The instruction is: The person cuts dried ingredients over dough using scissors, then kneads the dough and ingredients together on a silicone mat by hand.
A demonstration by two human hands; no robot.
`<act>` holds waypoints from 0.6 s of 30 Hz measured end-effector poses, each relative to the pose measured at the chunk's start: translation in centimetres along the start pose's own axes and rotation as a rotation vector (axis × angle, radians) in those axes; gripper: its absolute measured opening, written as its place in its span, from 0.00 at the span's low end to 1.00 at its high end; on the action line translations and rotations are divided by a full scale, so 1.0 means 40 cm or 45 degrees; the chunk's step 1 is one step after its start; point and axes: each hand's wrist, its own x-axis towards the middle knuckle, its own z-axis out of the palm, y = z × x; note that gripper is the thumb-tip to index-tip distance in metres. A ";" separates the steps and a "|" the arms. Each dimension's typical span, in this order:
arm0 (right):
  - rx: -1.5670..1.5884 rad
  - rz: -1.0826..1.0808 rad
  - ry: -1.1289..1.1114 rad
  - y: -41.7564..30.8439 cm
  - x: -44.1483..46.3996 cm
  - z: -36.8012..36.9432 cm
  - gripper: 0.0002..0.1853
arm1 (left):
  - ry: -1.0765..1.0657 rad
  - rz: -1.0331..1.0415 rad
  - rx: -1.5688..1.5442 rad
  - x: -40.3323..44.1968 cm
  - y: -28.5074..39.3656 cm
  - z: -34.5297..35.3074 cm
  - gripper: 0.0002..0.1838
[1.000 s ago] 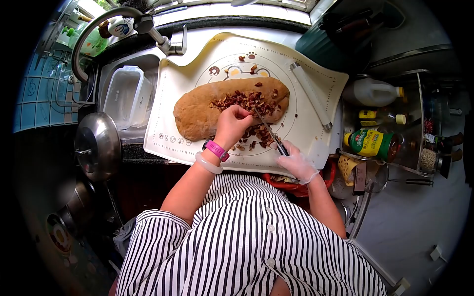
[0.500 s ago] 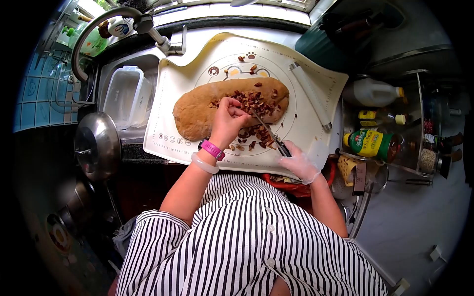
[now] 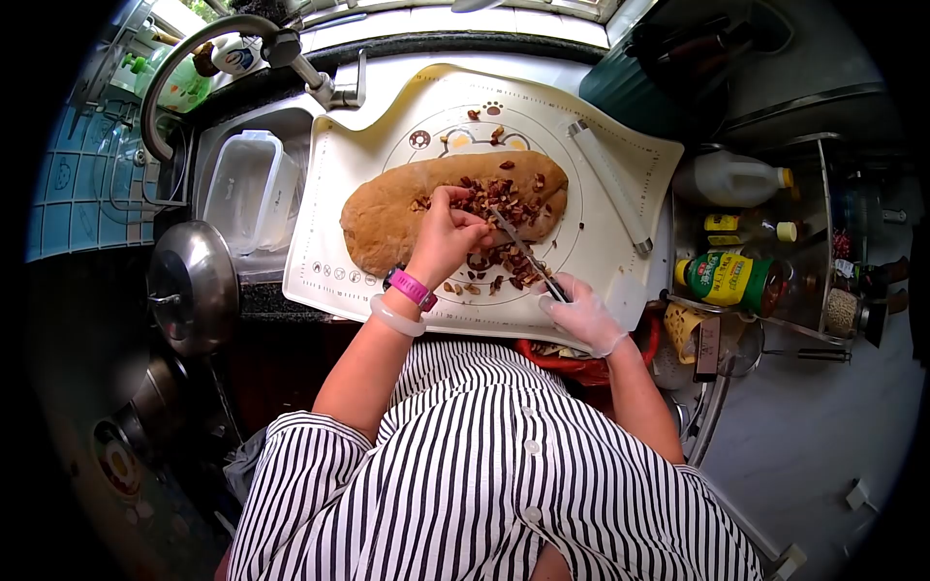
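Note:
A long slab of brown dough (image 3: 383, 208) lies on a cream printed baking mat (image 3: 339, 300). Dark brown chopped pieces (image 3: 509, 205), like nuts or dried dates, cover its right half and spill onto the mat in front. My left hand (image 3: 450, 232), bare, is over the middle of the dough with thumb and fingers pinched together; whatever sits between the fingertips is too small to make out. In its clear plastic glove, my right hand (image 3: 581, 315) grips black-handled scissors (image 3: 528, 254) near the mat's front edge. Their blades point up-left into the pieces, close to my left fingertips.
A white rolling pin (image 3: 610, 189) rests on the mat's right side. To the left, a clear plastic tub (image 3: 247, 194) sits in the sink under the faucet (image 3: 208, 29). A rack with bottles (image 3: 731, 281) stands at right; a red bag (image 3: 572, 366) hangs below the counter edge.
The scissors' tips have shifted slightly up and left among the pieces, and my right hand has moved a little with them. My left hand stays pinched in nearly the same place.

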 end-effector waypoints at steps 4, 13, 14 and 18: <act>-0.140 -0.189 0.044 0.043 0.002 -0.005 0.25 | 0.071 0.027 -0.012 -0.005 -0.001 0.004 0.27; -0.347 -0.253 0.130 0.027 0.020 0.015 0.24 | 0.122 0.086 0.151 -0.014 0.004 0.004 0.27; -0.327 -0.170 0.134 0.019 0.016 0.009 0.23 | 0.164 0.116 0.226 -0.016 0.003 0.003 0.23; -0.221 -0.034 0.258 0.050 0.022 -0.009 0.22 | 0.281 0.366 0.667 -0.018 -0.018 -0.006 0.10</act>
